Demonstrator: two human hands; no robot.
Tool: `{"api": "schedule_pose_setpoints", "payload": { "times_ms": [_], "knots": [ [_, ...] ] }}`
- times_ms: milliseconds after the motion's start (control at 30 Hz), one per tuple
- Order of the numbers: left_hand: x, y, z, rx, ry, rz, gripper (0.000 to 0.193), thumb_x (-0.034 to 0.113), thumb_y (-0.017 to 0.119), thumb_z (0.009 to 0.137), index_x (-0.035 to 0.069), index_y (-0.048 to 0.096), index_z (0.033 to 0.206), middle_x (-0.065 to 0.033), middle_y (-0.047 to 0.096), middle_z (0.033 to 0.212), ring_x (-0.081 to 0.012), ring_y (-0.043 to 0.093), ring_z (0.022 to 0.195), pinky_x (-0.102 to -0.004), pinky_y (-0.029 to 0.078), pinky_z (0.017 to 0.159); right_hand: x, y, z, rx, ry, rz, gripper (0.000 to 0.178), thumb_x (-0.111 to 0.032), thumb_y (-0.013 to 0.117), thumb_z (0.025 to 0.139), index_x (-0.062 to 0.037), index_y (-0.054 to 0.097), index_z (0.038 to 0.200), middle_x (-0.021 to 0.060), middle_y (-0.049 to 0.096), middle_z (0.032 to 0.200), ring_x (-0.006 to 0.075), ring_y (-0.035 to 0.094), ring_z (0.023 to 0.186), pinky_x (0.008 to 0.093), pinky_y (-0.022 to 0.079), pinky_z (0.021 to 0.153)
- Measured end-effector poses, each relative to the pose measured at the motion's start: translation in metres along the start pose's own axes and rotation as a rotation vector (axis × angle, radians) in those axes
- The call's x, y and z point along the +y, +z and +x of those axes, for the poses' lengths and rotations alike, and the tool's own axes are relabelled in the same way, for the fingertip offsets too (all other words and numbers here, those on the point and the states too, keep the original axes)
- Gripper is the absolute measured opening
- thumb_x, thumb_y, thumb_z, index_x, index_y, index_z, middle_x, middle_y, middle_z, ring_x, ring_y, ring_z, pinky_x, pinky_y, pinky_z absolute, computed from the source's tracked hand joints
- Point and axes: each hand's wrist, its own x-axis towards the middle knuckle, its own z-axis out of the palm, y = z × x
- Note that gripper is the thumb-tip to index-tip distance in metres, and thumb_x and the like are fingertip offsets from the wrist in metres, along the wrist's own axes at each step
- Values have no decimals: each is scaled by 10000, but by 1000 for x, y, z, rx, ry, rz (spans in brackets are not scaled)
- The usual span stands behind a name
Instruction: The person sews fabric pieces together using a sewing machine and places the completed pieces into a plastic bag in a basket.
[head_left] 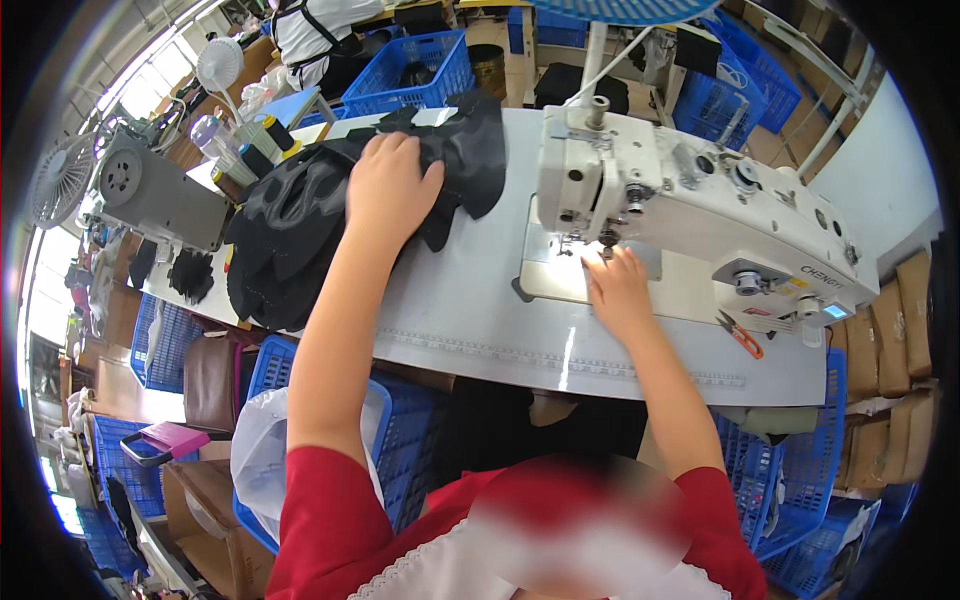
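Note:
My left hand (393,187) lies over a heap of black fabric pieces (290,215) on the left of the table, its fingers flat on top and its thumb apart. One dark piece (478,160) spreads beyond it to the right. At the white sewing machine (680,200), my right hand (617,288) is just below the lit needle area, fingertips drawn together beside the presser foot (606,243). Whatever those fingertips pinch, if anything, is too small to make out.
On the white table (450,290), a ruler strip (550,360) runs along the front edge. Orange-handled thread snips (742,336) lie right of the machine. Thread cones (278,132) and a second machine (160,190) stand left. Blue baskets (410,70) surround the table; a person (315,35) is beyond.

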Motion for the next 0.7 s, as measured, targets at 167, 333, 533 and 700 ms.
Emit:
{"api": "schedule_pose_setpoints", "payload": {
  "times_ms": [167, 333, 533, 700],
  "knots": [
    [-27, 89, 67, -398, -370, 318, 534, 433, 668, 812, 26, 663, 1158, -143, 629, 1200, -341, 525, 1213, -446, 417, 1010, -5, 3, 2, 27, -12, 39, 251, -138, 625, 812, -89, 678, 1053, 144, 592, 1099, 323, 517, 1131, 463, 344, 1080],
    [-25, 121, 63, -395, -522, 481, 613, 442, 666, 818, 35, 585, 1270, -128, 527, 1340, -336, 476, 1264, -467, 370, 1041, 0, -1, 1, -3, 36, 79, 201, -169, 617, 861, -83, 689, 1028, 160, 592, 1125, 315, 510, 1148, 457, 334, 1096],
    [-6, 117, 57, -411, -520, 503, 504, 295, 587, 860, 37, 579, 1293, -134, 480, 1406, -328, 345, 1374, -515, 257, 1120, 5, 0, -1, 22, 22, 94, 234, -160, 617, 846, -94, 678, 1061, 167, 589, 1125, 320, 503, 1163, 457, 332, 1099],
    [-14, 121, 58, -428, -543, 491, 488, 254, 558, 867, 33, 577, 1302, -139, 448, 1435, -324, 303, 1398, -502, 215, 1143, 2, 0, 0, 39, 11, 109, 243, -159, 620, 834, -100, 672, 1065, 168, 584, 1132, 317, 502, 1166, 458, 330, 1098]
  ]
}}
